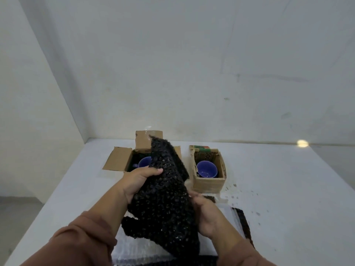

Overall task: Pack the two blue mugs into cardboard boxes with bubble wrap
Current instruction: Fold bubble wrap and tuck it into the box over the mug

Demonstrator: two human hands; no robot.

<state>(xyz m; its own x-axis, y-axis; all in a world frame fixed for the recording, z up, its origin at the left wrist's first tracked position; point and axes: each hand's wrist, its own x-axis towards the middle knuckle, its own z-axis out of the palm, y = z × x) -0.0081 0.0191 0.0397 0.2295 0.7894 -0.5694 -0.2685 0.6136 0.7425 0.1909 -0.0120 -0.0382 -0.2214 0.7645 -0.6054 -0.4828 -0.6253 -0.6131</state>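
Nearest cam: black bubble wrap sheet (163,198) hanging upright, long axis vertical, w/ left hand (138,181) gripping its upper left edge and right hand (206,215) pinching its right edge. Both blue mugs sitting ahead of hands: one in open-flap box (119,160) just behind the left hand, other in small box (209,183) ahead-right, nearer right hand. Small box's print looking like "500", unsure.
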